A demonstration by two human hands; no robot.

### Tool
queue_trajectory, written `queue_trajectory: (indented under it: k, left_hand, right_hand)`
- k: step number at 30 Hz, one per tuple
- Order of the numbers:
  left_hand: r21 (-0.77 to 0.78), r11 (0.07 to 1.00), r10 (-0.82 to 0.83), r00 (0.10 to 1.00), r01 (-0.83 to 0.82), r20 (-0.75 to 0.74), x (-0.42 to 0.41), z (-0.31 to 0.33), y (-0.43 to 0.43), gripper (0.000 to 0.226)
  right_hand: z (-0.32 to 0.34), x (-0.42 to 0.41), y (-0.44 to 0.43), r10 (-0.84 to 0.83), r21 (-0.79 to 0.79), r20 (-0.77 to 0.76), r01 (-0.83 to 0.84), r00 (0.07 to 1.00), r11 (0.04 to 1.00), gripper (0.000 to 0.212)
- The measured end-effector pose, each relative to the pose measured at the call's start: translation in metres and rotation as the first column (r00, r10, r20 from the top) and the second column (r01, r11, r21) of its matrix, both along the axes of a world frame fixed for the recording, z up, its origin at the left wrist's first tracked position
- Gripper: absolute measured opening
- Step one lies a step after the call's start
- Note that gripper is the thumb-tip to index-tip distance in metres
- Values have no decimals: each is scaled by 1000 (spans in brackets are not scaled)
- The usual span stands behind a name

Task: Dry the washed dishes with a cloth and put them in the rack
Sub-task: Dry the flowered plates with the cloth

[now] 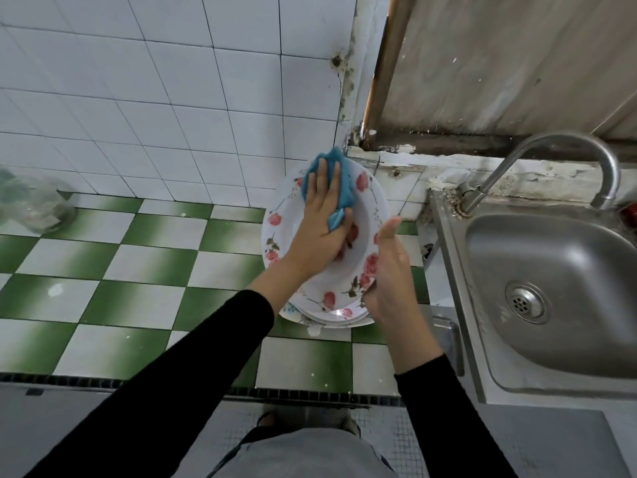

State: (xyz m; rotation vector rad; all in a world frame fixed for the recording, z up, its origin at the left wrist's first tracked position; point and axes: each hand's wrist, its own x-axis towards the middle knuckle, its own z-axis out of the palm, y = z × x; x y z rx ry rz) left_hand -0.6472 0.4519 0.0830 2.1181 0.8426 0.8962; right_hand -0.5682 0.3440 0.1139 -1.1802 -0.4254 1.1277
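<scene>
Rear wall [138, 98] of white square tiles, dark-stained along the corner joint beside a weathered grey panel [517, 63] in a brown frame. Floor [120, 263] in green-and-white checks, bounded near the viewer by a dark grating strip [172, 382] and grey mosaic [51, 426], with a clear, blurred plastic object [34, 205] at far left against the wall. At right, a stainless-steel sink [568, 257] with round drain [525, 301] and curved tap [568, 146] rising from its back rim, below a chipped ledge [482, 163], under soft, even light.
</scene>
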Motion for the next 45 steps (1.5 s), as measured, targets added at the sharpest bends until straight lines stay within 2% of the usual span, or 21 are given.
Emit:
queue_trajectory:
  k: [2, 5, 7, 10, 13, 15, 18, 20, 22, 25, 28, 30, 33, 34, 36, 38, 39, 42, 45]
  left_hand:
    - [-1, 1000, -14, 1000, 14, -12, 3, 0, -7, 65]
    - [167, 977, -121, 990, 132, -75, 4, -6, -15, 64]
    - [217, 974, -51, 994, 70, -92, -2, -10, -1, 64]
    - [95, 992, 96, 993, -89, -71, -3, -6, 6, 64]
    - [160, 986, -18, 995, 34, -97, 3, -8, -5, 61]
    - [218, 975, -14, 984, 53, -177, -4, -12, 5, 61]
    - [140, 985, 142, 928, -99, -344, -26, -25, 30, 67]
    - [142, 989, 103, 900, -46, -424, -43, -37, 33, 67]
    - [112, 990, -28, 893, 87, -449, -57, -48, 18, 63]
    - [-72, 980, -200, 892, 187, -405, -62, -51, -24, 64]
    - [-60, 959, -281, 902, 277, -327, -51, -46, -60, 61]
    - [-67, 940, -338, 899, 333, -277, -42, -37, -72, 59]
    - [-122, 924, -379, 912, 363, -156, -28, -19, -79, 56]
    - [-129, 924, -377, 916, 361, -136, -25, -13, -79, 55]
    - [-154, 925, -367, 921, 347, -129, -22, -9, -75, 56]
    - [-191, 931, -329, 942, 311, -70, -21, -9, -75, 58]
    - [-226, 931, -293, 956, 287, 5, -19, -9, -78, 55]
    - [-419, 894, -73, 973, 162, 219, -16, 0, -82, 42]
    - [-607, 794, 163, 952, 28, 258, -21, 11, -60, 31]
  right_hand:
    - [1, 1, 4, -2, -15, 24, 2, 1000, 1000, 47]
    - [4, 3, 9, 1, -14, 12, -1, 1000, 1000, 57]
    - [5, 3, 9, 2, -27, 8, -1, 1000, 1000, 55]
    - [2, 0, 12, -7, -24, 4, 7, 1000, 1000, 58]
    - [1, -3, 14, -23, -53, -8, 22, 1000, 998, 74]
    - [0, -1, 14, -16, -51, -36, 14, 999, 999, 69]
    - [5, 7, 9, -37, 29, -63, 39, 997, 999, 58]
    - [7, 18, 6, -87, 88, -48, 91, 995, 992, 62]
    - [10, 29, 5, -163, 130, -43, 167, 986, 977, 69]
    - [12, 40, 8, -267, 170, -129, 286, 955, 943, 69]
    - [16, 44, 14, -302, 124, -208, 332, 930, 935, 53]
    - [17, 37, 16, -329, 70, -180, 345, 927, 936, 62]
    - [14, 27, 18, -322, 8, -108, 325, 941, 946, 91]
    - [12, 25, 18, -299, 8, -82, 301, 951, 954, 94]
    - [12, 24, 17, -214, 61, -15, 215, 977, 975, 78]
    - [13, 22, 19, -137, 90, 35, 133, 990, 987, 59]
    - [13, 22, 20, -120, 93, 54, 114, 991, 989, 53]
    - [15, 19, 19, -97, 82, 86, 90, 992, 993, 51]
    - [11, 22, 16, -80, 94, 75, 72, 994, 993, 45]
